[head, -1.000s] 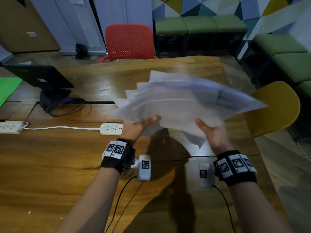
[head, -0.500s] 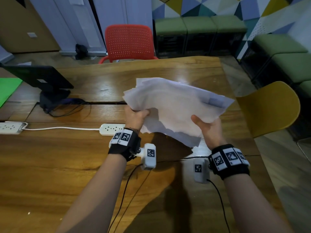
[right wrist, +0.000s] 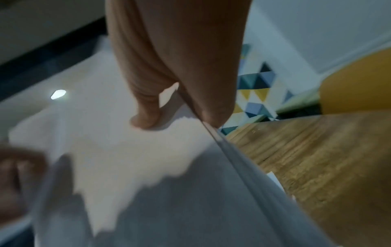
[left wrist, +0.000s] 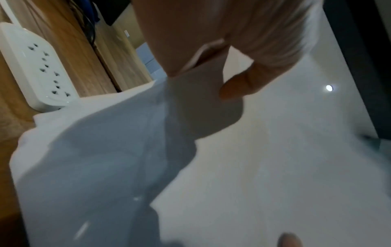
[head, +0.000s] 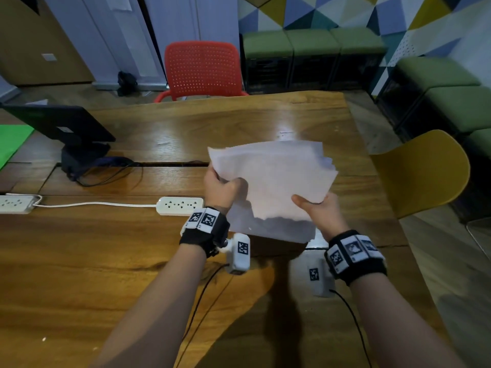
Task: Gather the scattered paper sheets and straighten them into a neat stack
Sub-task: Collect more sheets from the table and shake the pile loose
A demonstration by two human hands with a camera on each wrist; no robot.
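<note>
A bundle of white paper sheets is held up off the wooden table, tilted toward me, its edges uneven and fanned at the right and bottom. My left hand grips the bundle's left edge, thumb on the near face. My right hand pinches the lower right edge, thumb on top. In the left wrist view the paper sheets fill the frame under my left hand. In the right wrist view my right hand pinches the edge of the paper sheets, which look blurred.
A white power strip lies just left of my left wrist, its cord running to a second strip. A dark monitor stands at far left. A red chair faces the far edge, a yellow chair the right edge.
The sheets were widely fanned and nearly flat; now they are drawn together into a narrower bundle and tipped more upright. Both hands have moved closer together.
</note>
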